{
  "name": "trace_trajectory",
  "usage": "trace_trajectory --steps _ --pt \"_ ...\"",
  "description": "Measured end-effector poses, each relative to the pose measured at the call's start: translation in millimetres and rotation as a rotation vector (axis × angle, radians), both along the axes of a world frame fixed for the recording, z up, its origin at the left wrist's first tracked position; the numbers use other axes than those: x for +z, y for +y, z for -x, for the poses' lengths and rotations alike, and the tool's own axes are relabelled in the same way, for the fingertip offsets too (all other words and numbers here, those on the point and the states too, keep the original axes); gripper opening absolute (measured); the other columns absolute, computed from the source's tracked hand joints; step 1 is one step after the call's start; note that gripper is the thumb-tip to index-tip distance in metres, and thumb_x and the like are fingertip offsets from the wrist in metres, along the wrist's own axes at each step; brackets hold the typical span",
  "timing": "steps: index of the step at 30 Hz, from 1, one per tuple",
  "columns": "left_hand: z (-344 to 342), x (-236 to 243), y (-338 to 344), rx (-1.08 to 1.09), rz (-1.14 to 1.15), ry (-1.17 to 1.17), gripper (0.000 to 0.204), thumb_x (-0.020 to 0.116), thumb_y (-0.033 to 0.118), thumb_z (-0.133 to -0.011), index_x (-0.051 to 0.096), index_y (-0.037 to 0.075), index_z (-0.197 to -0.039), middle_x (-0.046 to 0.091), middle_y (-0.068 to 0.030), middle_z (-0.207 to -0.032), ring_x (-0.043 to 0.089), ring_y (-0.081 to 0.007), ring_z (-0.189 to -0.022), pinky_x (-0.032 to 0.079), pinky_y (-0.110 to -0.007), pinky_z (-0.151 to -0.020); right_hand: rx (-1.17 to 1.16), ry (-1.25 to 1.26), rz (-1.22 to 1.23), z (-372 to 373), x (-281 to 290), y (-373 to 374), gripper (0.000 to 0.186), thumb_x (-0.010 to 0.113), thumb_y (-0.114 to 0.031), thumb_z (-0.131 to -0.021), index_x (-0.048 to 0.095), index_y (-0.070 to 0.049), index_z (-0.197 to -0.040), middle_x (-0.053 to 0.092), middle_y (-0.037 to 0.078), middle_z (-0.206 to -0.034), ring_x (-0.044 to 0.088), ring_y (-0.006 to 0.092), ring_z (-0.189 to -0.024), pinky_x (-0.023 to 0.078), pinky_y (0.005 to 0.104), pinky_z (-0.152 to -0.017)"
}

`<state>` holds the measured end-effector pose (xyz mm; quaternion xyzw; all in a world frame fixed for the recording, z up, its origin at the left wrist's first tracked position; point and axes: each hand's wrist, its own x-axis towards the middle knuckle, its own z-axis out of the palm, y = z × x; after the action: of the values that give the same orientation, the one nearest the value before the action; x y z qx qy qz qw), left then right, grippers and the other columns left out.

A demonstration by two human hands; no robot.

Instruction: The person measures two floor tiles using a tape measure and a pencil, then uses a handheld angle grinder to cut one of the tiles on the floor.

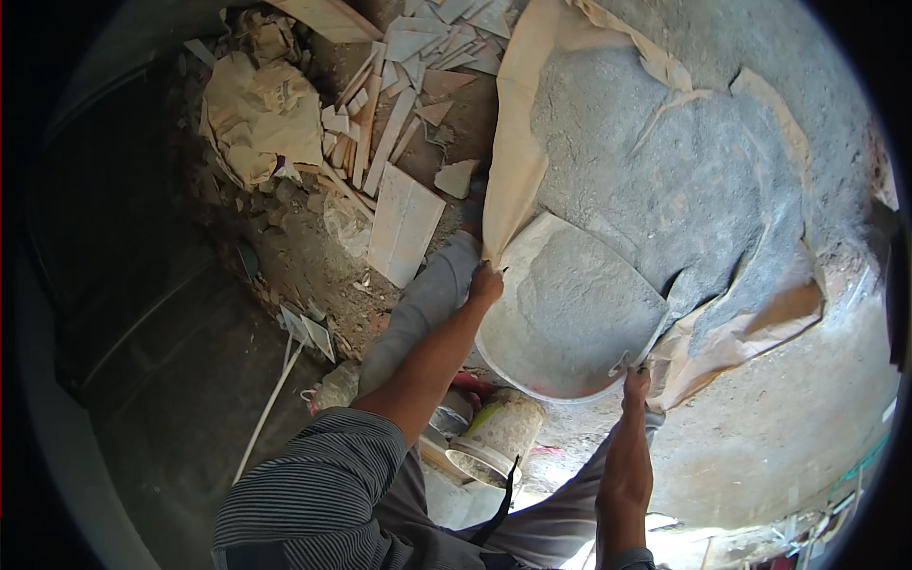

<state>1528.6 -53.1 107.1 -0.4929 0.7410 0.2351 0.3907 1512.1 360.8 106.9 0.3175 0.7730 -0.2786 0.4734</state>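
Note:
My left hand (pixel 487 283) is closed on the edge of a torn brown paper sack (pixel 518 133), spread open. Across the sack lies a wide layer of grey powder (pixel 608 133). On the right, my right hand (pixel 636 382) is closed on the sack's near corner, close to a crumpled paper flap (pixel 693 366). Between my hands sits a round, shallow, light-rimmed pan or sieve (pixel 532 388), which I cannot tell apart here. Grey powder covers much of its inside, and its far side runs under the sack.
A dirty bucket (pixel 513 423) lies tilted between my legs. Broken tile pieces (pixel 408 223) are piled at the far left, beside a crumpled paper sack (pixel 261 119). A long pale-handled tool (pixel 269 418) lies left of my arm. Rubble (pixel 294 204) covers the ground there.

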Motion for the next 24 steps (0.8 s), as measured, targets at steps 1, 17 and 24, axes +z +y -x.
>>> trace_trajectory --steps 1,17,24 --pt "6 9 6 0.040 0.017 -0.046 0.042 0.053 0.028 -0.087 0.053 -0.002 -0.116 0.059 -0.0272 -0.108 0.056 -0.0412 -0.103 0.045 -0.046 -0.087 0.024 -0.021 0.026 6 7 0 0.039 0.056 -0.021 -0.086 0.057 0.009 -0.111 0.062 0.025 -0.107 0.058 0.0361 -0.101 0.042 0.0401 -0.088" --pt "76 321 -171 0.441 -0.358 0.938 0.045 0.054 0.039 -0.087 0.061 0.000 -0.106 0.064 -0.0212 -0.098 0.061 -0.0327 -0.095 0.046 -0.039 -0.082 0.073 0.223 0.334 263 338 -101 0.039 0.057 -0.017 -0.086 0.049 -0.006 -0.123 0.060 0.011 -0.098 0.061 0.0231 -0.080 0.049 0.0352 -0.056" --pt "-12 377 -305 0.519 -0.016 0.589 0.041 0.057 0.038 -0.079 0.061 -0.002 -0.088 0.064 -0.0214 -0.085 0.063 -0.0359 -0.084 0.047 -0.043 -0.073 0.185 0.394 0.239 290 508 -169 0.034 0.057 -0.018 -0.088 0.050 -0.007 -0.120 0.060 0.011 -0.097 0.062 0.0256 -0.078 0.052 0.0380 -0.058"
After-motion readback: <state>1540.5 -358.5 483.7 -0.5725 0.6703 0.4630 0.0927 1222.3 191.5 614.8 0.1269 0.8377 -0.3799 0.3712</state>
